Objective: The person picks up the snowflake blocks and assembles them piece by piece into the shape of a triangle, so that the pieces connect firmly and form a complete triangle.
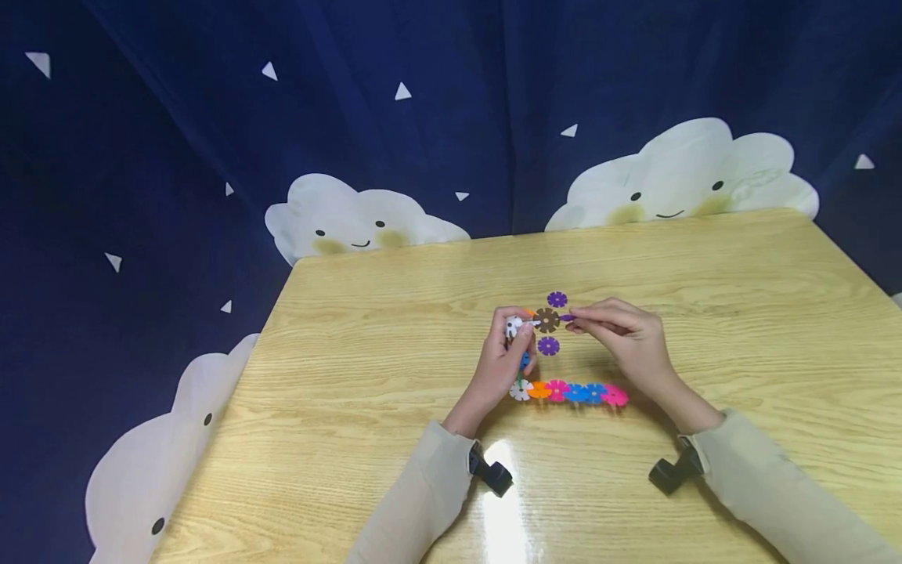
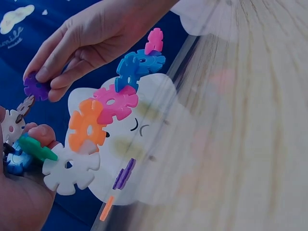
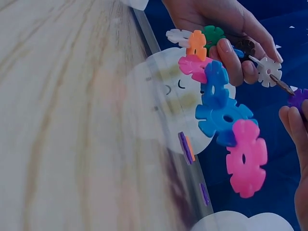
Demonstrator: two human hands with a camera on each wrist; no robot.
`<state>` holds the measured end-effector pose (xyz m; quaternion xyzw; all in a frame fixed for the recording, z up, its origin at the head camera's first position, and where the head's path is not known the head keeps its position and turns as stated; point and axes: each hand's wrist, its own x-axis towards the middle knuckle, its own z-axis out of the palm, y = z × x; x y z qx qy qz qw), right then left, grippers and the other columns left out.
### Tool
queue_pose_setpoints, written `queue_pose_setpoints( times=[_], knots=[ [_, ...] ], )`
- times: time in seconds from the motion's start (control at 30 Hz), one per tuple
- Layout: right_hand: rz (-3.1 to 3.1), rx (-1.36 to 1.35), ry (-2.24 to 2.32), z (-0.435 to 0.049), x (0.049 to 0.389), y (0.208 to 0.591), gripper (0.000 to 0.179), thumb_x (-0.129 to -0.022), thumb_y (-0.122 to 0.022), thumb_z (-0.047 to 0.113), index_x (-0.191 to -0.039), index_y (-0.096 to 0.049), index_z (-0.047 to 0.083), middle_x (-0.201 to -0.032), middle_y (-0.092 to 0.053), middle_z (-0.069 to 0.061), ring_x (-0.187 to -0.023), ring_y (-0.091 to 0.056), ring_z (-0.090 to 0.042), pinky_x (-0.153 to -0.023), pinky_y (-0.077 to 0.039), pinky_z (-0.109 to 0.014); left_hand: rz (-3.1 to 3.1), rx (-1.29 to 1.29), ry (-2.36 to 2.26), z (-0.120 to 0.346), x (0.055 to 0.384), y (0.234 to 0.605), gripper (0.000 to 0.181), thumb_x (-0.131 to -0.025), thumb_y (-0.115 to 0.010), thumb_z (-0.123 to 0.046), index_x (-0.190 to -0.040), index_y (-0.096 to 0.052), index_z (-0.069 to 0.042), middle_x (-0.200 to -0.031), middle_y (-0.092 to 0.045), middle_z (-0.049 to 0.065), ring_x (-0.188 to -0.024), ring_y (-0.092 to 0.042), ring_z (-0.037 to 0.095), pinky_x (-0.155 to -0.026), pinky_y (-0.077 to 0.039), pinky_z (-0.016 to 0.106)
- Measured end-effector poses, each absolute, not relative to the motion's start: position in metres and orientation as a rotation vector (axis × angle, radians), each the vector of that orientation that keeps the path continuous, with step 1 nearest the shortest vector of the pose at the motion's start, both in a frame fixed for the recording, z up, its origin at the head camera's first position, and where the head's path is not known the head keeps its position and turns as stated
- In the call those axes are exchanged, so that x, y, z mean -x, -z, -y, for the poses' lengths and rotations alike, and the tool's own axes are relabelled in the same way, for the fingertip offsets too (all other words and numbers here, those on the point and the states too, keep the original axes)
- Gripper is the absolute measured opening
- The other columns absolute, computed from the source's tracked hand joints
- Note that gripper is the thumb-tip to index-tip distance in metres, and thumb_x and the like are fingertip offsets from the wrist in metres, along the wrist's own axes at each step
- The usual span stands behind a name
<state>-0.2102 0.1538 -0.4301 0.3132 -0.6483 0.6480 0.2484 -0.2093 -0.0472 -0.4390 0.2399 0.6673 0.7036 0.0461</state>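
Note:
My left hand (image 1: 496, 362) grips a chain of notched plastic flower discs near a white disc (image 3: 269, 72), with black, blue and green discs (image 2: 37, 147) about its fingers. From there the chain turns through another white disc (image 1: 521, 390) and runs right: orange (image 1: 539, 390), pink, two blue, then a pink disc (image 1: 615, 395) at its end. A brown disc (image 1: 546, 320) joins the gripped white one and sticks out to the right. My right hand (image 1: 634, 338) pinches a purple disc (image 2: 36, 87) at the brown disc's edge; whether they interlock I cannot tell.
Two loose purple discs lie on the wooden table (image 1: 338, 376), one purple disc (image 1: 557, 299) beyond the brown one and another purple disc (image 1: 548, 345) nearer me. An orange disc (image 1: 531, 312) shows partly behind my left fingers. A dark blue curtain (image 1: 451, 117) with clouds borders the table.

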Motion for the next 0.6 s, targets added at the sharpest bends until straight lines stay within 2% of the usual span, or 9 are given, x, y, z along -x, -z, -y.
queue_pose_setpoints(
  times=[0.2,0.4,0.6],
  knots=[
    [1.791,-0.865,-1.769,-0.1537,0.2097,0.4312,0.025,-0.076,-0.059,-0.030,-0.094,-0.070,-0.017,-0.093,-0.073,-0.017,-0.087,-0.073,-0.010,-0.077,-0.058,-0.024,-2.038,-0.723,-2.135,0.0480,0.2091,0.4382,0.027,-0.107,-0.036,-0.016,-0.132,-0.037,-0.007,-0.075,-0.047,0.003,-0.051,-0.042,0.007,-0.049,-0.037,0.017],
    [1.841,-0.803,-1.736,-0.1516,0.2096,0.4337,0.022,-0.077,-0.062,-0.027,-0.092,-0.071,-0.014,-0.094,-0.076,-0.004,-0.086,-0.073,-0.005,-0.077,-0.058,-0.020,-2.096,-0.701,-2.100,0.0500,0.2084,0.4362,0.030,-0.107,-0.037,-0.018,-0.134,-0.044,-0.009,-0.077,-0.048,0.003,-0.052,-0.042,0.006,-0.051,-0.039,0.017],
    [1.804,-0.802,-1.553,-0.1502,0.2103,0.4340,0.032,-0.068,-0.065,-0.031,-0.087,-0.075,-0.007,-0.094,-0.077,0.000,-0.089,-0.071,-0.001,-0.077,-0.056,-0.013,-2.133,-0.745,-2.125,0.0473,0.2067,0.4353,0.028,-0.106,-0.039,-0.013,-0.133,-0.047,-0.007,-0.078,-0.051,0.009,-0.053,-0.043,0.005,-0.052,-0.040,0.018]
  ],
)
